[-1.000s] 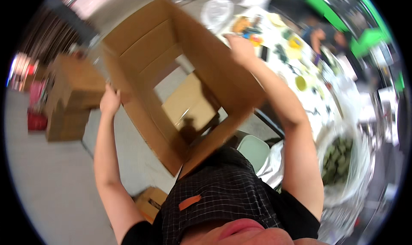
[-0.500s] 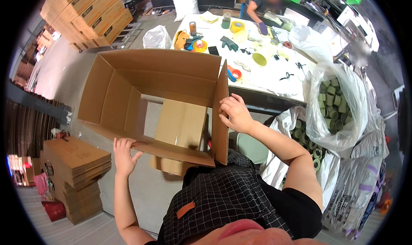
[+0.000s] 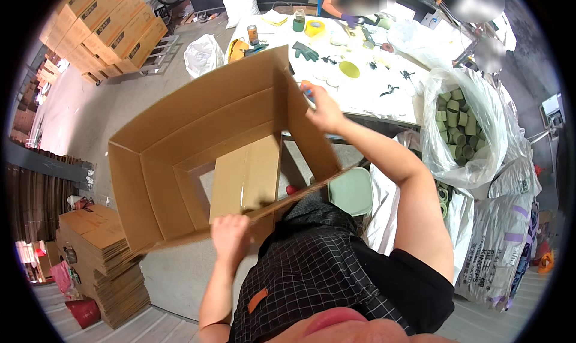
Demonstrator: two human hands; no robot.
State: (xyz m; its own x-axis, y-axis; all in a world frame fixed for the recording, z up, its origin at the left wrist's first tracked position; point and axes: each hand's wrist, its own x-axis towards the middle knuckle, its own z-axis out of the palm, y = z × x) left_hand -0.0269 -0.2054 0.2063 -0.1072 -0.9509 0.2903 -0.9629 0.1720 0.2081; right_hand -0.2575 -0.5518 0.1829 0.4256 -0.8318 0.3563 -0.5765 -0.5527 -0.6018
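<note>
A large open cardboard box (image 3: 219, 100) is held up in front of me, tilted, its right end raised toward the table. Its bottom is open as well, and the floor shows through it. My left hand (image 3: 231, 238) is closed on the near rim, its fingertips hidden behind the board. My right hand (image 3: 325, 110) grips the right end wall near its far corner, fingers over the edge. Below, seen through the box, sits another carton (image 3: 249, 169) with a taped seam.
A white worktable (image 3: 384, 103) holds gloves, tape rolls and a jar; a person works at its far side. Right stands a clear bag (image 3: 429, 127) of green rings. A green stool (image 3: 351, 192) is near my knees. Flattened cartons (image 3: 99, 229) are stacked left, and packed boxes (image 3: 114, 37) far left.
The box has turned counterclockwise, its right end swinging up and away. My left hand has slid right along the near rim, and my right hand has moved farther out with the end wall.
</note>
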